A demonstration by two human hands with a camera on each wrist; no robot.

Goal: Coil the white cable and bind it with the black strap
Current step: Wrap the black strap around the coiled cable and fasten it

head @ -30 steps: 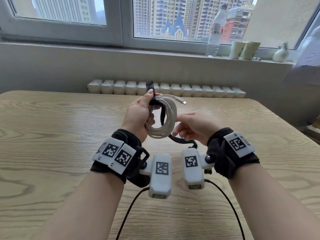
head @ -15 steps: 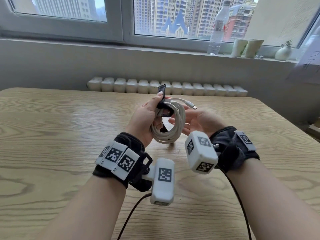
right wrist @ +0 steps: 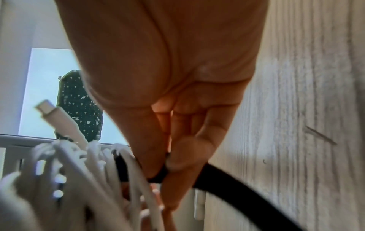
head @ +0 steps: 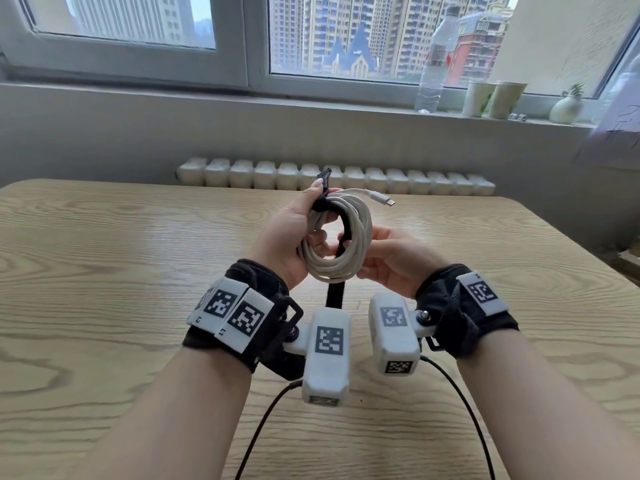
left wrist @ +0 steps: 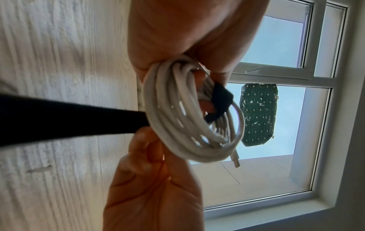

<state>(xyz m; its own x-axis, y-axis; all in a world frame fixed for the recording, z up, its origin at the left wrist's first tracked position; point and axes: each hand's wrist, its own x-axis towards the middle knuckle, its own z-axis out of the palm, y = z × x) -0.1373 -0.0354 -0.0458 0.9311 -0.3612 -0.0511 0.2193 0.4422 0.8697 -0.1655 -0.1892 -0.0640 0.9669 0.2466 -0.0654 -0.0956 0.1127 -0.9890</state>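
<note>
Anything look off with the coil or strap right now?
Nothing damaged. The white cable is coiled in the left hand, though its plug end pokes free at the top. The black strap isn't closed yet: its tail hangs below the coil, pinched by the right hand.

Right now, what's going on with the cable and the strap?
The left hand grips the coiled white cable above the wooden table, its thumb pinning one end of the black strap at the top of the coil. The right hand pinches the strap inside the loop; its long tail hangs below. The strap is not yet closed, and one connector sticks out free.
</note>
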